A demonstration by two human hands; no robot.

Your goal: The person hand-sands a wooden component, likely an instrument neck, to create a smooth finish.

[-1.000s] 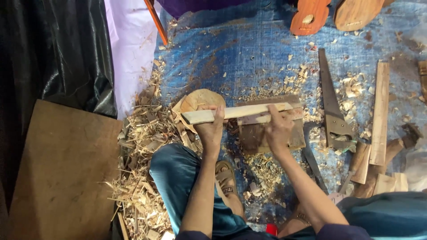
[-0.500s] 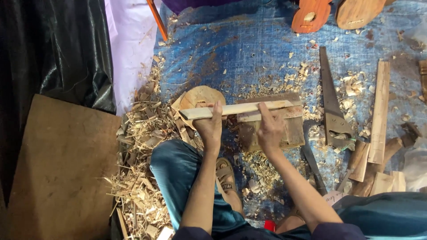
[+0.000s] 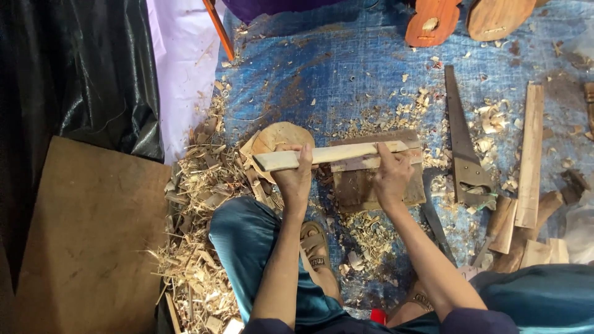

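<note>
Right, my left hand (image 3: 296, 176) gripped the pale wood strip (image 3: 328, 154) near its left end, right hand (image 3: 391, 176) closed further along, strip lying across the board (image 3: 356, 185); stiff, light, probably splintery.

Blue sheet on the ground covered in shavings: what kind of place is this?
Most likely a floor-level woodworking spot. A person's left hand and right hand grip a pale wooden strip over a wood block, with a handsaw and wood shavings nearby.
</note>
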